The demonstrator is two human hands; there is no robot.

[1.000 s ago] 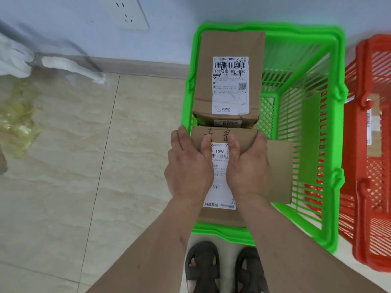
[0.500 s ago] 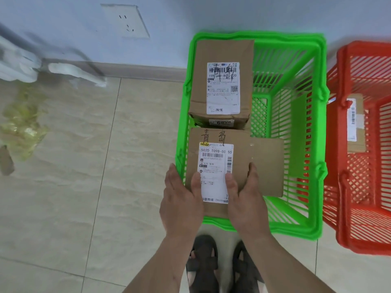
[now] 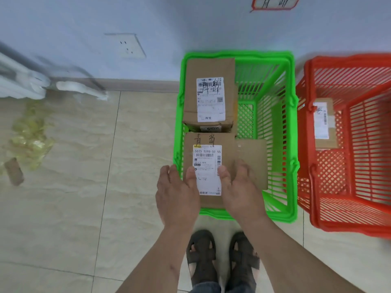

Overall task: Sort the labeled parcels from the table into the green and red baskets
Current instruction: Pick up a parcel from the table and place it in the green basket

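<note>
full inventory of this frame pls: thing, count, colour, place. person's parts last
green basket: 1, green, on the floor by the wall, centre.
red basket: 1, red, right of the green one.
parcels in green basket: 2, brown cardboard with white labels; far parcel at the back left, near parcel at the front, a loose flap to its right.
parcel in red basket: 1, brown, white label.
wall sign: 1, red-edged, top, cut off.
wall socket: 1, white, on the wall, left of the baskets.
yellowish heap: 1, on the floor, far left, blurred.
sandals: 2, dark, bottom centre.
left hand: 1, at the near parcel's left edge.
right hand: 1, at its right edge.
</note>
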